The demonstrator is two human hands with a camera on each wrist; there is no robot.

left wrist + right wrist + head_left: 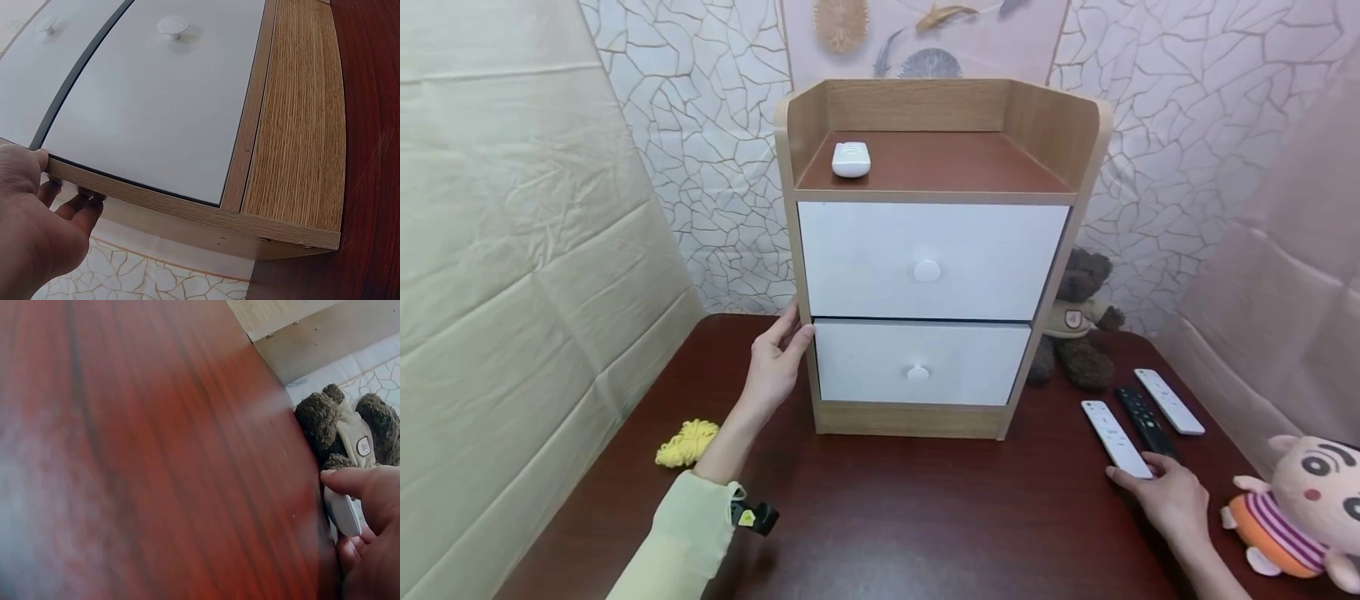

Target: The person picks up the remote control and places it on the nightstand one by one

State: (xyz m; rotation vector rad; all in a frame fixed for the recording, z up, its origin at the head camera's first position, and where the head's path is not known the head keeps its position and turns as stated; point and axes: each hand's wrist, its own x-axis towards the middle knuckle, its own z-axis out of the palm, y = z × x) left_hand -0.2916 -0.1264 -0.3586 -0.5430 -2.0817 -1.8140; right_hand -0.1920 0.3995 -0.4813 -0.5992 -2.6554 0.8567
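A small wooden cabinet point(910, 421) with two white drawers stands on the dark red table. My left hand point(775, 362) grips its left side edge, thumb at the front and fingers bent along the side panel point(187, 228). Both the upper drawer point(865, 250) and the lower drawer point(865, 358) sit in the cabinet, each with a round white knob. On the right, my right hand point(1172, 496) holds the near end of a white remote control point(1108, 429) between thumb and fingers. The right wrist view shows that remote point(342, 512) partly covered by the hand.
A black remote point(1146, 421) and another white remote point(1168, 402) lie beside the held one. A brown teddy bear point(1078, 321) sits behind them; a plush doll point(1292, 517) is at far right. Yellow yarn point(688, 442) lies left. A small white device point(851, 160) rests on the cabinet top.
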